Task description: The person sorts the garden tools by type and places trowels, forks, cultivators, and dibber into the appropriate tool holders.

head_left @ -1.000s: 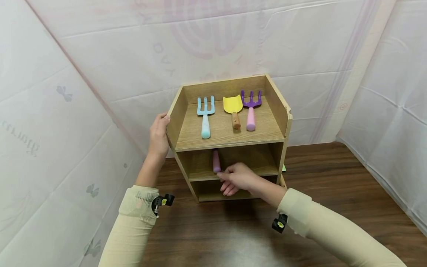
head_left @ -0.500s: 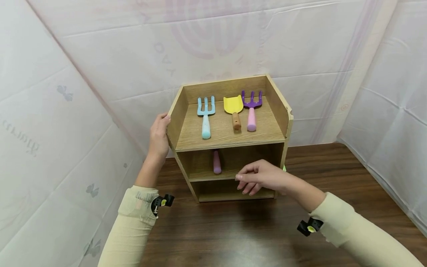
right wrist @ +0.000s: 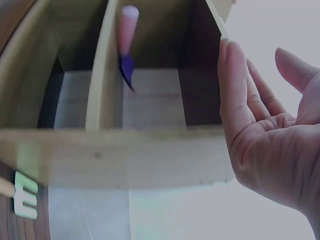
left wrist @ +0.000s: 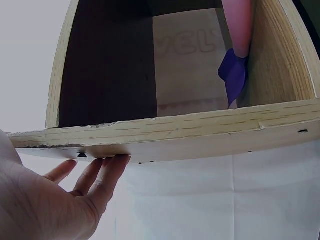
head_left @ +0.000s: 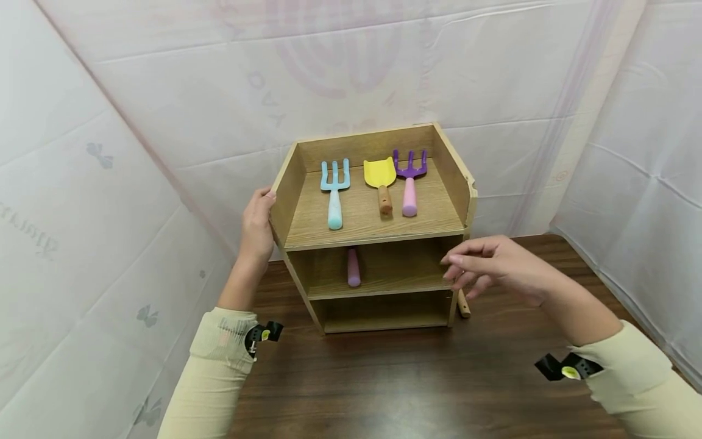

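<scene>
My left hand (head_left: 256, 230) rests its fingers against the outer left side of a small wooden shelf unit (head_left: 359, 227); the left wrist view shows straight fingertips (left wrist: 111, 172) touching that panel. My right hand (head_left: 501, 269) hovers near the unit's right side, holding nothing, fingers loosely bent. On the top board lie a light blue hand fork (head_left: 335, 201), a yellow scoop with a wooden handle (head_left: 379, 174) and a purple hand fork with a pink handle (head_left: 409, 192). The middle compartment holds a pink-handled tool (head_left: 353, 268); its purple blade (left wrist: 234, 75) appears in the left wrist view.
A green fork (right wrist: 25, 195) with a wooden handle (head_left: 464, 303) lies on the dark wooden table (head_left: 384, 384), just right of the unit. White sheeting (head_left: 219, 97) stands behind and at both sides.
My right hand has moved away from the pink handle in the middle compartment, to the right and past the unit's edge. My left hand has stayed at the left panel.
</scene>
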### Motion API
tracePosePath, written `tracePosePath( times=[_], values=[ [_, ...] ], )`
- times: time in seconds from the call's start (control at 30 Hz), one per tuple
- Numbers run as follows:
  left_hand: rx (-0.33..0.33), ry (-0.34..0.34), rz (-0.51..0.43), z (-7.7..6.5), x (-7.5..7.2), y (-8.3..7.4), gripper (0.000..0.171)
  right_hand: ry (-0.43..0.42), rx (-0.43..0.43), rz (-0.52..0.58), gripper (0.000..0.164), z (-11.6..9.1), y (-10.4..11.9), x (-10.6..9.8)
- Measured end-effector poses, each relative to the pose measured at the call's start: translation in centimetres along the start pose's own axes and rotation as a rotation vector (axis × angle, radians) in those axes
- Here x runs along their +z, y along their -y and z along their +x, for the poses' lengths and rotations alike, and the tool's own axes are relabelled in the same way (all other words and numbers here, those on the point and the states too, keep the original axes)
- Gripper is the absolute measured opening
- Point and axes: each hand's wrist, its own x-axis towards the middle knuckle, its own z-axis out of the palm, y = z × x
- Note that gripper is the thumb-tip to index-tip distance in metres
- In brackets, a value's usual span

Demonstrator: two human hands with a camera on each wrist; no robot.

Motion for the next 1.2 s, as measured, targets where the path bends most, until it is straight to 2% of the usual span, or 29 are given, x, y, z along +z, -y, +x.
tracePosePath(
  times=[0.2, 0.33, 0.43, 0.77, 1.2],
  values=[
    [-0.003, 0.002, 0.007, -0.1, -0.1, 0.0, 0.049, -0.077, -0.039, 0.093, 0.022, -1.2, -0.9, -2.3],
    [-0.004, 0.0, 0.004, -0.1, 0.0, -0.1, 0.049, -0.14, -0.096, 0.165, 0.022, -1.4, -1.7, -3.2],
    [-0.007, 0.004, 0.003, -0.2, 0.0, -0.1, 0.049, -0.189, -0.108, 0.19, 0.023, -1.5, -2.1, -3.6],
    [-0.008, 0.009, 0.007, -0.2, -0.1, -0.2, 0.05, -0.238, -0.06, 0.159, 0.023, -1.6, -3.3, -4.5],
    [-0.012, 0.009, 0.028, -0.1, -0.2, -0.2, 0.052, -0.283, 0.104, 0.063, 0.019, 0.1, -6.2, -4.3]
  ],
)
